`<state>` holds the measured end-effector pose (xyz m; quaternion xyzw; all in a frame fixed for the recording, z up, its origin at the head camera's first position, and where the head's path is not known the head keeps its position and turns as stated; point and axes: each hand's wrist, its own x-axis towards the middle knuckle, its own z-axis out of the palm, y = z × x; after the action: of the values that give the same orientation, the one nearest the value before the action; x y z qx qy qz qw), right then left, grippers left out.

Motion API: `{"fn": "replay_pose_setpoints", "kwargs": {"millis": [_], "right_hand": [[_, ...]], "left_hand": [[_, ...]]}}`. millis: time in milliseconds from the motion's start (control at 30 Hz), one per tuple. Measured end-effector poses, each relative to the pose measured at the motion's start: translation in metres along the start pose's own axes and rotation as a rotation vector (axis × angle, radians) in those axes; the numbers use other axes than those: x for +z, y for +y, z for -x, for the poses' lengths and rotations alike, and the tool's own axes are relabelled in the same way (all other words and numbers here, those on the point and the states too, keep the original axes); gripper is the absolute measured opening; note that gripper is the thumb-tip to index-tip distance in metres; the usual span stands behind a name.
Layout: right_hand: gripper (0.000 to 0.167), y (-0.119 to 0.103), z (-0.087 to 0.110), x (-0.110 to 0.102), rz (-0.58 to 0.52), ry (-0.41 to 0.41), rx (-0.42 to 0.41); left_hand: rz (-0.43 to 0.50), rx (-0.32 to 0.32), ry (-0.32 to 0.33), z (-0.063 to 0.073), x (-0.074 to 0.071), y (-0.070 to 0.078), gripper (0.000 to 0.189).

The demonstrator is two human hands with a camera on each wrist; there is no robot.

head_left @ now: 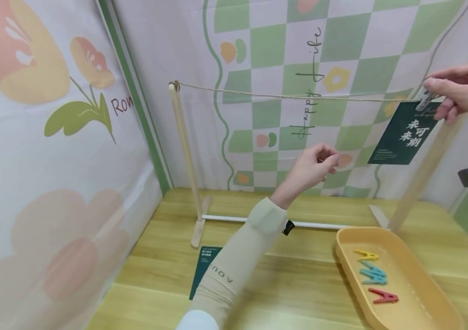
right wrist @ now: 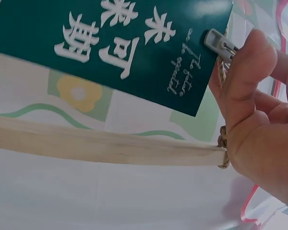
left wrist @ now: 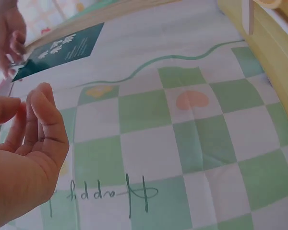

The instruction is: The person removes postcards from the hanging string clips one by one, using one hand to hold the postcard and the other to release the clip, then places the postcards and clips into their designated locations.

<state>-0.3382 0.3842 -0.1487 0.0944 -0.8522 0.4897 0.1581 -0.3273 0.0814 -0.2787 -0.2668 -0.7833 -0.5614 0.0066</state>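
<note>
At the right end of the twine [head_left: 258, 95], my right hand [head_left: 465, 91] pinches a grey clothespin [right wrist: 222, 44] between thumb and fingers. The clothespin's tip is over the top edge of a dark green card [head_left: 399, 137] with white characters, which hangs tilted at the twine. My left hand [head_left: 309, 167] hovers below the middle of the twine, left of the card. Its fingers are loosely bent, and nothing shows between them in the left wrist view. Under my left forearm lies a second green card [head_left: 202, 270] on the table, partly hidden by the sleeve.
Wooden posts stand left [head_left: 185, 146] and right [head_left: 427, 176], joined low down by a white rod [head_left: 225, 218]. An orange tray [head_left: 427, 286] at front right holds yellow [head_left: 367, 255], blue [head_left: 373, 273] and red [head_left: 383, 296] clothespins. A printed cloth [head_left: 267, 50] hangs behind.
</note>
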Motion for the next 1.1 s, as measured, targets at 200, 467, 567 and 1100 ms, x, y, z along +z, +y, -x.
{"fn": "replay_pose_setpoints", "kwargs": {"millis": [200, 467, 567, 1100], "right_hand": [[0.012, 0.002, -0.002, -0.002, 0.029, 0.004, 0.012], [0.01, 0.002, -0.006, -0.005, -0.023, 0.008, 0.015], [0.009, 0.001, -0.005, -0.004, -0.023, 0.004, 0.018], [0.009, 0.0, -0.003, -0.006, -0.001, -0.002, 0.001]], "left_hand": [[-0.086, -0.003, -0.029, -0.008, 0.015, 0.006, 0.016], [-0.158, -0.054, -0.031, -0.013, 0.045, 0.009, 0.02], [-0.189, -0.049, 0.003, -0.014, 0.053, 0.013, 0.023], [-0.216, 0.006, 0.018, -0.019, 0.068, 0.025, 0.031]]}}
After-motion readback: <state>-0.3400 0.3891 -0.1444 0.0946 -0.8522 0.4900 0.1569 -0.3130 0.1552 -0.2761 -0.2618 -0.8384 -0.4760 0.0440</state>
